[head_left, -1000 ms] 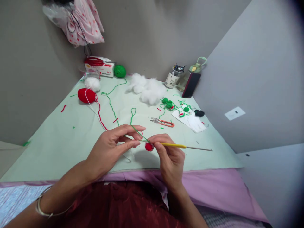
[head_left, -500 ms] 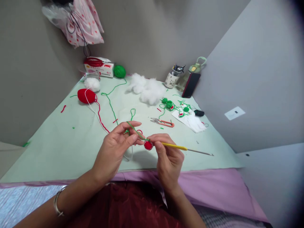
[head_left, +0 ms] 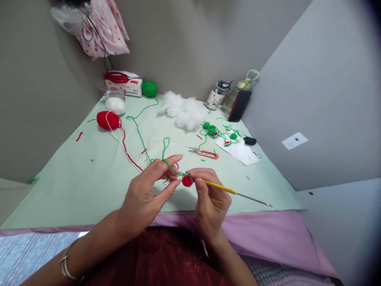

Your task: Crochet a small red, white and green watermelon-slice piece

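Red crochet piece (head_left: pixel 187 181): small round item, held in the air between both hands above the near edge of the table (head_left: pixel 74 178).

1. Left hand (head_left: pixel 145 194): thumb and a lower finger pressed together at the left side of the piece. The forefinger is raised, with the strand laid over it.
2. Green yarn (head_left: pixel 168 163): runs from the table up over that forefinger, then taut down to the piece.
3. Right hand (head_left: pixel 212 200): fingertips pinching the crochet hook (head_left: pixel 222 187) by its yellow handle. The working end is hidden at the piece, and the bare metal end points right.

Step, as judged: green is being worked into the red piece, mid-stitch. The next move calls for even tension from the forefinger and a small turn of the hook.

Also on the table: red yarn ball (head_left: pixel 107 120), green yarn ball (head_left: pixel 149 89), white stuffing (head_left: pixel 184 111), thread snips (head_left: pixel 205 153).
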